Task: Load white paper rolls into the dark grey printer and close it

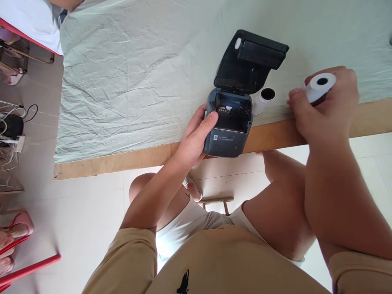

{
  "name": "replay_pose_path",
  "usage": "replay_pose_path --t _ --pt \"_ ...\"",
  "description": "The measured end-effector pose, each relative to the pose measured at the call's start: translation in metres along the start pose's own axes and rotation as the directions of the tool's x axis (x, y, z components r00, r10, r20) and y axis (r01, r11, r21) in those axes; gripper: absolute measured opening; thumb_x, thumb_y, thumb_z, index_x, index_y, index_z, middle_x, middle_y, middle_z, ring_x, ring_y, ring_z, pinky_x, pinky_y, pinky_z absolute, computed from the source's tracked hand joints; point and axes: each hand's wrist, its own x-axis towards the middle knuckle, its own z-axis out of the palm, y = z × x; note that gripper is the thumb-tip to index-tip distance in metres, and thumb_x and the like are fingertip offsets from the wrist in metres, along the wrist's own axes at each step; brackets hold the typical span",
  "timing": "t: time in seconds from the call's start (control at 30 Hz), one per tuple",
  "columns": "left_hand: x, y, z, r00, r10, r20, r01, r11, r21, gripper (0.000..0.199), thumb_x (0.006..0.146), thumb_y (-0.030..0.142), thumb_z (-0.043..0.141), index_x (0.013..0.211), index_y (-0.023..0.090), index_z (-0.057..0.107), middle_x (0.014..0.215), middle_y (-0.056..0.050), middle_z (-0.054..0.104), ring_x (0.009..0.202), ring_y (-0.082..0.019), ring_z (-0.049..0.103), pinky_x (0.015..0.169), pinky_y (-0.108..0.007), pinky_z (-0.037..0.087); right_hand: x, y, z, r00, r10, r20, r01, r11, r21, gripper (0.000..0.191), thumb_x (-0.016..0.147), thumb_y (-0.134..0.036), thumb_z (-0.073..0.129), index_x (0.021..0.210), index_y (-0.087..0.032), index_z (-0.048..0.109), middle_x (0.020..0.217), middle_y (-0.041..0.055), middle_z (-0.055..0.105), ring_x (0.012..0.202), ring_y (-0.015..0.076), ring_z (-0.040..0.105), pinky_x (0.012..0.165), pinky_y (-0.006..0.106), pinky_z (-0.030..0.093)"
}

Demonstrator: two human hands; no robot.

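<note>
My left hand point(196, 136) grips the left side of a small dark label printer point(226, 143), its thumb over the rim. The printer's lid point(249, 61) is flipped up and away from me, and its paper bay shows no roll. In my right hand point(329, 104) is a white paper roll point(321, 83) with a dark core, held between thumb and fingers right of the printer. A second white paper roll point(261, 102) with a black end rests on the cloth against the printer's right side.
A wrinkled pale green cloth point(128, 81) covers the table, whose bare wooden edge point(116, 161) runs along the front. At the far left are another person's arm point(67, 3), tangled cables point(9, 134) and a red chair frame point(30, 269). A wooden stool point(217, 200) shows below the table.
</note>
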Motion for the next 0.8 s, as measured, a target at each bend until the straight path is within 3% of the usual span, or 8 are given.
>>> replay_pose_path --t 0.13,0.27,0.33,0.47,0.57,0.7,0.8 --pt "0.001 -0.002 0.000 1.000 0.010 -0.003 -0.010 1.000 -0.016 0.045 0.100 0.061 0.086 0.129 0.029 0.073 0.115 -0.002 0.090 0.119 -0.030 0.090 0.075 -0.033 0.068 -0.011 0.010 0.007 0.997 0.069 -0.035 -0.070 0.997 -0.028 0.046 0.109 -0.058 0.077 0.152 -0.044 0.072 0.142 0.0119 0.078 0.143 0.0440 0.076 0.102 0.059 0.071" --pt "0.002 -0.005 -0.002 1.000 0.013 -0.008 -0.013 1.000 -0.007 0.050 0.100 0.069 0.085 0.129 0.030 0.074 0.114 -0.004 0.089 0.117 -0.031 0.089 0.077 -0.036 0.069 -0.035 0.036 0.001 0.955 0.139 -0.260 -0.168 0.981 -0.092 0.044 0.114 -0.045 0.067 0.158 -0.042 0.067 0.145 0.0132 0.078 0.138 0.0452 0.078 0.115 0.067 0.066" --pt "0.001 -0.005 -0.002 1.000 0.012 -0.006 -0.012 1.000 -0.002 0.052 0.100 0.071 0.084 0.129 0.030 0.074 0.113 -0.004 0.088 0.114 -0.031 0.090 0.078 -0.038 0.069 -0.042 0.035 0.005 0.946 0.129 -0.298 -0.151 0.987 -0.052 0.044 0.115 -0.036 0.061 0.159 -0.043 0.066 0.145 0.0117 0.078 0.137 0.0446 0.078 0.117 0.068 0.064" --pt "0.001 -0.004 -0.003 1.000 0.010 -0.002 -0.010 1.000 -0.002 0.052 0.100 0.070 0.085 0.131 0.030 0.074 0.110 -0.004 0.086 0.115 -0.033 0.090 0.079 -0.040 0.070 -0.037 0.023 0.035 0.965 0.133 -0.226 -0.125 0.991 0.050 0.052 0.105 -0.035 0.076 0.156 -0.035 0.066 0.154 0.0182 0.070 0.143 0.0423 0.073 0.115 0.064 0.064" --pt "0.001 -0.005 -0.004 1.000 0.010 0.006 -0.010 1.000 0.000 0.053 0.100 0.071 0.085 0.132 0.031 0.073 0.111 -0.004 0.087 0.116 -0.033 0.090 0.077 -0.038 0.071 -0.031 0.024 0.053 0.962 0.210 -0.173 -0.202 0.977 0.064 0.051 0.097 -0.037 0.083 0.146 -0.030 0.069 0.139 0.0176 0.072 0.132 0.0379 0.073 0.111 0.061 0.064" --pt "0.001 -0.006 -0.003 1.000 0.005 0.002 -0.005 1.000 -0.009 0.046 0.104 0.068 0.081 0.130 0.031 0.074 0.109 -0.003 0.088 0.111 -0.030 0.091 0.072 -0.035 0.068 -0.033 0.027 0.051 0.969 0.234 -0.083 -0.204 0.941 0.270 0.063 0.095 -0.029 0.078 0.155 -0.036 0.060 0.130 0.0090 0.078 0.098 0.0265 0.076 0.092 0.047 0.068" --pt "0.000 -0.006 -0.002 1.000 -0.008 -0.006 0.008 1.000 -0.005 0.048 0.104 0.070 0.080 0.131 0.031 0.073 0.106 -0.002 0.087 0.103 -0.028 0.090 0.069 -0.035 0.066 -0.038 0.028 0.044 0.989 0.140 -0.045 -0.130 0.974 0.186 0.057 0.095 -0.023 0.073 0.150 -0.036 0.068 0.128 0.0097 0.080 0.104 0.0282 0.078 0.095 0.047 0.066"
